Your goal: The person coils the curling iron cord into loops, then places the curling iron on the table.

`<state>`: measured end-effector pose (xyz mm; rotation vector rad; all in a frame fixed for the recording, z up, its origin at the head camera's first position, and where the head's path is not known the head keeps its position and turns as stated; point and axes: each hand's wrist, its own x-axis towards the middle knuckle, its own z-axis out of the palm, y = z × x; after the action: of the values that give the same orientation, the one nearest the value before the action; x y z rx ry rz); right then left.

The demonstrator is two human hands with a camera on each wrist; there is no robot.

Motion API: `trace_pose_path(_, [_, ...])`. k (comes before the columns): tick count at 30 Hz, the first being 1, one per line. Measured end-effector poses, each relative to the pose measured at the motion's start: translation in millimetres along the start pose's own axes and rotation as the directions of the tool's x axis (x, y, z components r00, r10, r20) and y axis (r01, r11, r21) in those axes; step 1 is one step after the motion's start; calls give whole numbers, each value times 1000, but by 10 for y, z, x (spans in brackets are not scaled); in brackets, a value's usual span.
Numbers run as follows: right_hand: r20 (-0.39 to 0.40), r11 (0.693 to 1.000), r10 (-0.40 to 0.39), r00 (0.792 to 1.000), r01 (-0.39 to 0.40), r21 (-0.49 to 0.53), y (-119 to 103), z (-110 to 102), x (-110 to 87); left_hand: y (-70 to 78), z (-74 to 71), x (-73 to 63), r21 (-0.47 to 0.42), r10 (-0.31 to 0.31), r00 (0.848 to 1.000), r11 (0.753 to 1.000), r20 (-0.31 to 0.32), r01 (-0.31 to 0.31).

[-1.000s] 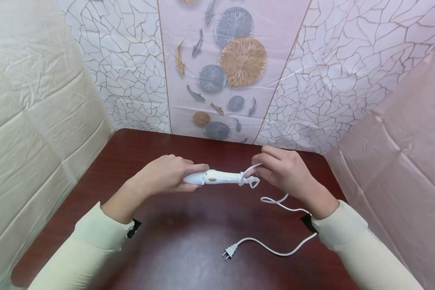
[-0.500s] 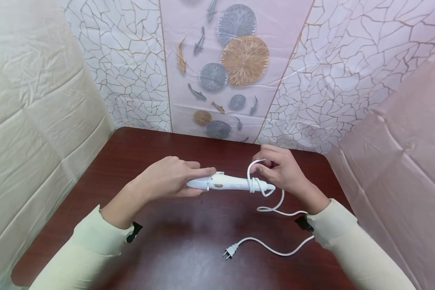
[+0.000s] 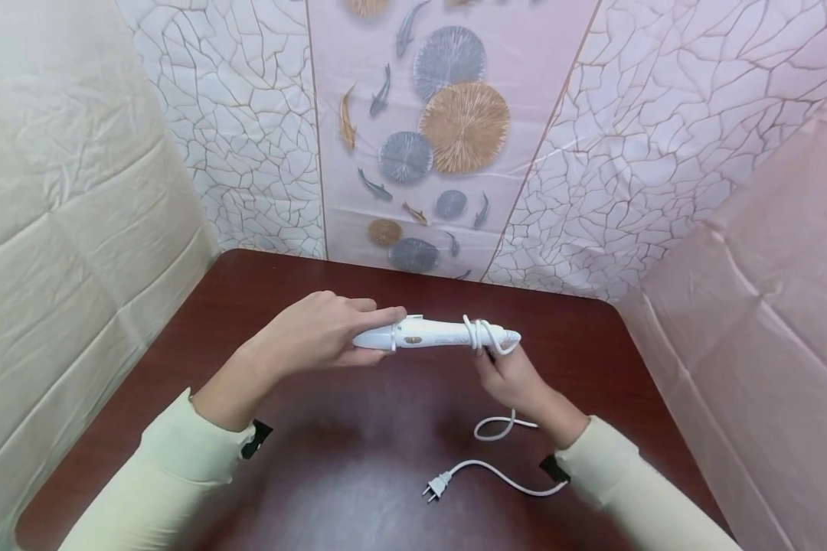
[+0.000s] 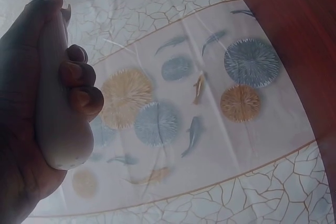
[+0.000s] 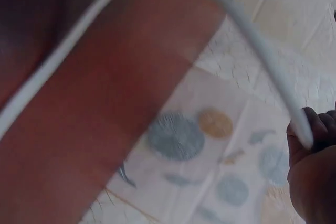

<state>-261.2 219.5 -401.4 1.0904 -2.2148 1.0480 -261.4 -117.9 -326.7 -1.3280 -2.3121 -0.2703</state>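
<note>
A white corded handheld appliance (image 3: 437,334) with a small gold button and a slim handle is held level above the table. My left hand (image 3: 320,330) grips its thicker end, fingers curled round it; in the left wrist view that rounded white end (image 4: 63,140) sits in the palm. White cord (image 3: 478,334) is looped several times round the handle's far end. My right hand (image 3: 517,380) is below and behind that end, its fingers partly hidden by the handle. In the right wrist view, the cord (image 5: 262,51) arcs across into the right hand's curled fingers (image 5: 317,129).
The cord's two-pin plug (image 3: 437,485) lies on the dark red-brown table (image 3: 282,474), near the front. A loose bend of cord (image 3: 494,438) hangs below the right hand. A patterned cloth (image 3: 413,153) stands behind the table, with pale cloth walls (image 3: 62,229) at the sides.
My right hand has moved from above the handle down and behind it, taking the cord round. More turns of cord now show on the handle. The left hand keeps its grip.
</note>
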Motion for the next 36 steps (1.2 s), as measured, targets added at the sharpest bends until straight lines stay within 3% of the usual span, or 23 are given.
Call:
trace_pose_path(3, [19,999,6,1000,-5,-48,-45,134,-131,-21,-9,4,-1,-17,1000,1000,-8,17])
trace_pose_path(8, [103,996,84,991,-83,-21,-164,253,-302,-80,-21,0,22,-34,999,999,-43,35])
trace_pose_path(11, [143,992,95,985,-81,-98,-263,255,-365,-120,-14,-12,45,-39,998,998,-49,41])
trace_pose_path(13, [161,981,63,985,-32,-192,-321,230,-388,-143,-7,-18,59,-41,998,997,-41,43])
trace_pose_path(16, [174,937,-51,983,107,-332,-389,156,-383,-171,2,-27,70,-49,999,996,-20,50])
trace_pose_path(19, [198,860,-183,963,255,-442,-444,51,-333,-189,16,-36,71,-63,998,996,4,62])
trace_pose_path(22, [240,774,-299,924,382,-506,-504,-69,-239,-194,24,-38,68,-70,997,995,19,69])
trace_pose_path(26, [293,681,-419,859,511,-524,-578,-230,-78,-186,32,-24,72,-64,998,995,24,62])
trace_pose_path(29, [319,646,-466,826,563,-516,-605,-345,34,-188,50,-16,86,-59,998,995,26,57])
trace_pose_path(31, [329,631,-478,815,579,-517,-602,-420,99,-203,72,-13,97,-59,998,994,32,56])
trace_pose_path(36, [281,634,-529,801,592,-498,-565,-566,279,-243,109,2,115,-50,998,992,30,46])
